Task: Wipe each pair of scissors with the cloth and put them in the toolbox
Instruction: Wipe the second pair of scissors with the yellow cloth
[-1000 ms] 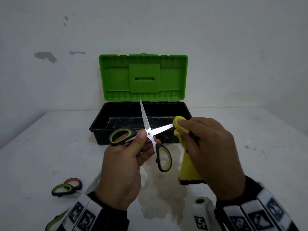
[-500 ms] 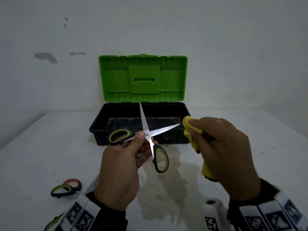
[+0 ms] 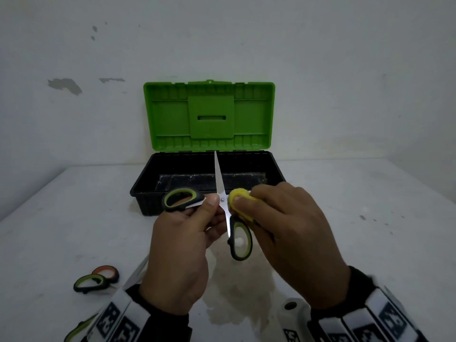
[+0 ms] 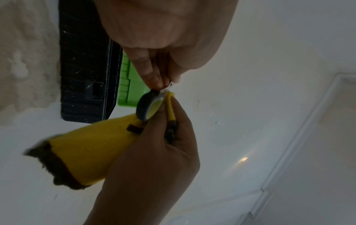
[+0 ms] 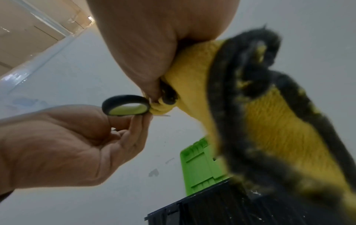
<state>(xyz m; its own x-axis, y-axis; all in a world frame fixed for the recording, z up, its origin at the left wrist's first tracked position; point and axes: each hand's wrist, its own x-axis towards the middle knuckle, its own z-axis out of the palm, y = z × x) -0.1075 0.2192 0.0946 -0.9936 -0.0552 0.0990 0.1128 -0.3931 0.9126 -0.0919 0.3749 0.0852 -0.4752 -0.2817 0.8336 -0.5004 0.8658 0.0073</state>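
Near the front left corner of the desk [image 3: 370, 218] lie more scissors [image 3: 96, 280], black with green and orange handles. Above the desk's middle, the left hand [image 3: 182, 255] pinches an opened pair of scissors [image 3: 223, 201] at the pivot. The right hand [image 3: 291, 233] grips the yellow cloth [image 3: 240, 199], pressed round one blade beside the pivot. Behind, at the back edge, stands the toolbox [image 3: 209, 174], green lid upright.

The head camera looks forward and down from above, the toolbox [image 3: 209, 178] at mid-frame against the wall. Both wrist cameras sit close beneath the hands, tilted upward. All three share the scissors [image 3: 228, 213] at centre.
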